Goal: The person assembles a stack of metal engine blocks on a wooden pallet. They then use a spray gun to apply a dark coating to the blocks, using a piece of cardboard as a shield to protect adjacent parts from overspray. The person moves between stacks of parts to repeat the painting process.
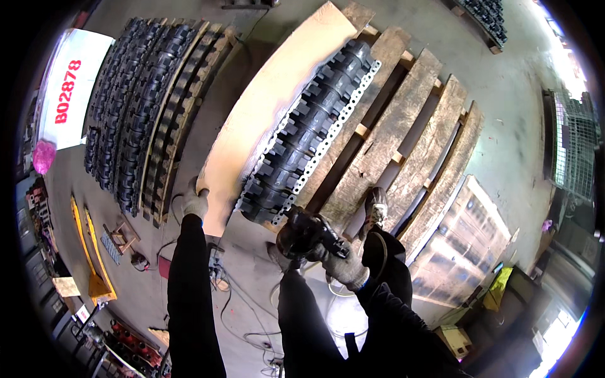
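My gloved left hand (196, 205) is closed on the near end of a long tan board, likely cardboard (258, 104), which stands along the left side of a black track chain (309, 129). Dark smudges run down the board's edge beside the chain. The chain lies lengthwise on a wooden pallet (394, 116), with a white perforated strip (340, 123) along its right side. My gloved right hand (343, 266) grips a black spray gun (301, 234) with a rounded cup, close to the chain's near end. The fingers are partly hidden behind the gun.
Stacked black track chains (135, 107) stand on the left, beside a white sign (70, 88). A yellow pallet jack (94, 264) is on the floor at left. Hoses and cables (246, 315) trail near my feet. A wooden panel (463, 242) leans at right, and wire cages (573, 145) stand beyond.
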